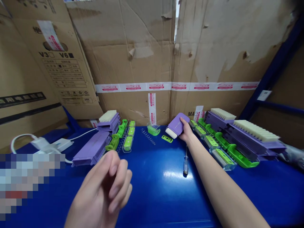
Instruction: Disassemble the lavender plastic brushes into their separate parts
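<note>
My right hand [185, 130] reaches to the back of the table and grips a purple plastic housing [178, 123] with a white end. It is tilted, its white end pointing down to the left. A flat green plate [167, 138] lies just below that end. My left hand [106, 186] is raised close in front, fingers curled in, and I see nothing in it. Left of centre sit a clear-and-green box [154, 129] and a long thin spring [148, 136]. A screwdriver [185, 166] with a clear handle lies beside my right forearm.
Purple housings [92, 147], green brackets [113, 142] and clear green-topped boxes [128, 143] line the left. Similar housings with cream bristle blocks [256, 129], green brackets [239, 155] and clear boxes [223, 158] line the right. A power strip [60, 144] with white cables and cardboard walls [133, 66] surround the blue table [154, 190].
</note>
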The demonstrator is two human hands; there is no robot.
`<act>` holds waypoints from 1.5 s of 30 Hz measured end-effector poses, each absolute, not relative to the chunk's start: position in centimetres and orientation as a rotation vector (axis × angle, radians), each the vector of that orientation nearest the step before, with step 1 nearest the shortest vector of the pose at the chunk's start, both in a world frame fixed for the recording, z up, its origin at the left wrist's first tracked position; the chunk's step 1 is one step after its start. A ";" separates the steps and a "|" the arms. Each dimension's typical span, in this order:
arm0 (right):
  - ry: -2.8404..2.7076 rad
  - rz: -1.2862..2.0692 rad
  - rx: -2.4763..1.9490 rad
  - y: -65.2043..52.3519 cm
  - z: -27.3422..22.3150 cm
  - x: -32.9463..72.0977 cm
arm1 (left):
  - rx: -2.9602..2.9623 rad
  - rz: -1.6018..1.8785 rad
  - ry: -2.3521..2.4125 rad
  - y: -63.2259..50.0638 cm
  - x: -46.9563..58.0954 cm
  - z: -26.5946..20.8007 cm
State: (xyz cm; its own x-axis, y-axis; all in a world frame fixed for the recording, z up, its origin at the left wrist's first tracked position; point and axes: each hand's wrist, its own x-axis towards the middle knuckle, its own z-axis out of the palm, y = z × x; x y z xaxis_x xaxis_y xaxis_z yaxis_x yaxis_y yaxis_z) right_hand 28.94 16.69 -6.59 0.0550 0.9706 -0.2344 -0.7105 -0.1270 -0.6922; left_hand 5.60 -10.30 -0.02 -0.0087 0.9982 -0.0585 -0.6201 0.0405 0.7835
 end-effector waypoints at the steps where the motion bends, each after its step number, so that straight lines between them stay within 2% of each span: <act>1: -0.413 1.512 -0.807 16.7 -6.6 29.0 | 0.636 1.419 0.735 -9.8 5.8 0.3; 7: -0.405 1.511 -0.791 16.8 -6.9 29.0 | 0.573 1.205 0.732 -7.4 5.9 -0.3; 28: -0.435 1.515 -0.741 16.8 -7.5 29.5 | 0.797 1.073 0.838 -4.0 7.9 -0.2; 32: -0.456 1.500 -0.712 16.7 -7.7 29.5 | 1.185 0.983 1.115 -1.1 9.0 -0.5; 36: -0.440 1.477 -0.705 16.6 -7.7 29.4 | 2.059 0.852 1.612 2.6 10.3 -1.2; 39: -0.449 1.464 -0.694 16.4 -7.7 29.3 | 2.603 0.705 1.799 5.5 11.8 -1.9; 45: -0.466 1.496 -0.687 15.5 -7.2 29.1 | 2.856 0.569 1.837 8.7 15.6 -3.8</act>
